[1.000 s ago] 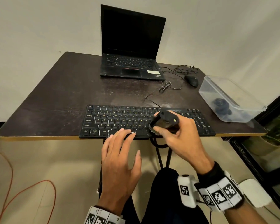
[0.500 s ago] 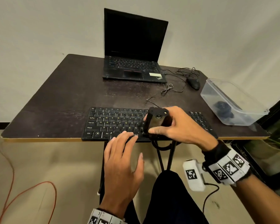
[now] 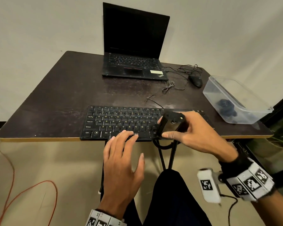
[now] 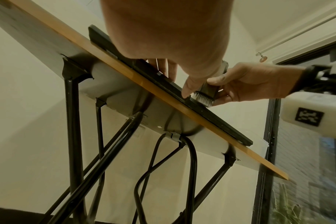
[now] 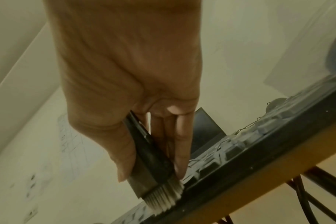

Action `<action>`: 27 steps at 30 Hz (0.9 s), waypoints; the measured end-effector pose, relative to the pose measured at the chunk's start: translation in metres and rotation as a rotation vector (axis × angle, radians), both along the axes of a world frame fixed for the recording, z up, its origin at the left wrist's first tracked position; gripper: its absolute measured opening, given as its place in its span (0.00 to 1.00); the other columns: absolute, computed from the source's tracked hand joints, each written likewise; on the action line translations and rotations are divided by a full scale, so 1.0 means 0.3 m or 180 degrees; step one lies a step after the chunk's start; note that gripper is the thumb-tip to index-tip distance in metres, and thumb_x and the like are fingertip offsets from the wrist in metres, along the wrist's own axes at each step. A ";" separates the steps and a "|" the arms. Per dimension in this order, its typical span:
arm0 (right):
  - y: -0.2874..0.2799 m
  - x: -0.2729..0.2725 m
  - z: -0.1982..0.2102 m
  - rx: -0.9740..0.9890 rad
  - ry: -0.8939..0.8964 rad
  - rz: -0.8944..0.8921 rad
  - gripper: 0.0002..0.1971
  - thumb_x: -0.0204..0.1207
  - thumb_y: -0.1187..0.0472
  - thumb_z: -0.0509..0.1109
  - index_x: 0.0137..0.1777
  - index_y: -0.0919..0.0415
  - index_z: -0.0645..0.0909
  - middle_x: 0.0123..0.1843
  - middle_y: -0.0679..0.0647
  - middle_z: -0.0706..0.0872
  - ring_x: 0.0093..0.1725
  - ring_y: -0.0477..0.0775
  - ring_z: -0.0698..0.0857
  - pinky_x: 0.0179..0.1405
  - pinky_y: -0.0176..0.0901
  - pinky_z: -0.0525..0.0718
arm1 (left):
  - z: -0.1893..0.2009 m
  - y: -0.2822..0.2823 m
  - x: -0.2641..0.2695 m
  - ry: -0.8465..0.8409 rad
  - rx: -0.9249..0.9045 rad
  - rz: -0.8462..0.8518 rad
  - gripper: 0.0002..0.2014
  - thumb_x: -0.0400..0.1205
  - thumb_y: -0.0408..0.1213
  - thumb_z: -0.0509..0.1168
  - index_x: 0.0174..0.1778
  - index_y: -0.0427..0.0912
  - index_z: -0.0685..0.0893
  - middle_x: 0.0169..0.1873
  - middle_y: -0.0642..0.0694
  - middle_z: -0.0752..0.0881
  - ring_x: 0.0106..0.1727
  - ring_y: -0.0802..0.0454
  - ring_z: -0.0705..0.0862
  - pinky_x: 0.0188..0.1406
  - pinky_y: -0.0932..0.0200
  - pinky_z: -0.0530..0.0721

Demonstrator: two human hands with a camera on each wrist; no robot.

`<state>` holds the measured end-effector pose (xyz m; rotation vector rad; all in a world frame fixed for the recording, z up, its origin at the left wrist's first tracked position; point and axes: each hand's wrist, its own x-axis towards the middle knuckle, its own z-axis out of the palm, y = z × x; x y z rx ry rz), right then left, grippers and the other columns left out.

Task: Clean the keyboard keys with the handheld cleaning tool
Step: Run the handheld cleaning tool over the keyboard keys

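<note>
Cleaning tool [image 3: 171, 123], dark body with pale bristles [image 5: 163, 197], stands bristles-down on the keyboard [image 3: 121, 123] at the right end of the main key block, near the front edge. Half a second ago we have it one stretch further left, over the middle keys; a second ago it sits higher and tilted, above the right-centre. So we read a pass running rightward along the lower rows, bristles splayed against the keys in the right wrist view.

Right hand [image 3: 196, 136] grips the tool, thumb on the near face, fingers [image 5: 179, 151] curled down the far side to just above the bristles.

Left hand [image 3: 121, 160] lies flat, fingers straight, tips pressing the space bar area; it holds nothing and has barely shifted. We judge it is steadying the keyboard, which overhangs the front edge of the table [image 3: 64, 95].

Meaning for the task: lower-middle keys likely brushed; the number pad end, largely hidden behind the right hand, and the upper rows likely still to do.

Further out: laptop [image 3: 134, 46], open and dark, at the back; mouse [image 3: 195, 80] with tangled cable; clear plastic tub [image 3: 252, 111] at right holding a dark object.
</note>
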<state>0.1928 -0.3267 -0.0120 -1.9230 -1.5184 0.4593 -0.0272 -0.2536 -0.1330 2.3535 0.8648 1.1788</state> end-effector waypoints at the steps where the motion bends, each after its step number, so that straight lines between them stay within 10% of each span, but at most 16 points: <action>1: -0.008 -0.007 -0.003 0.0020 0.0009 -0.0017 0.13 0.76 0.54 0.86 0.58 0.48 0.92 0.52 0.42 0.96 0.55 0.49 0.94 0.62 0.64 0.91 | 0.001 0.000 0.001 0.0004 -0.0010 0.0002 0.27 0.79 0.40 0.72 0.76 0.43 0.83 0.77 0.49 0.80 0.83 0.47 0.76 0.90 0.45 0.59; 27: -0.041 -0.100 -0.086 0.0620 0.0097 -0.0687 0.13 0.74 0.58 0.86 0.57 0.49 0.93 0.48 0.41 0.96 0.50 0.45 0.95 0.55 0.58 0.93 | -0.002 0.002 -0.002 0.0050 0.0023 -0.0017 0.28 0.78 0.39 0.72 0.77 0.42 0.82 0.78 0.48 0.79 0.84 0.47 0.74 0.90 0.42 0.61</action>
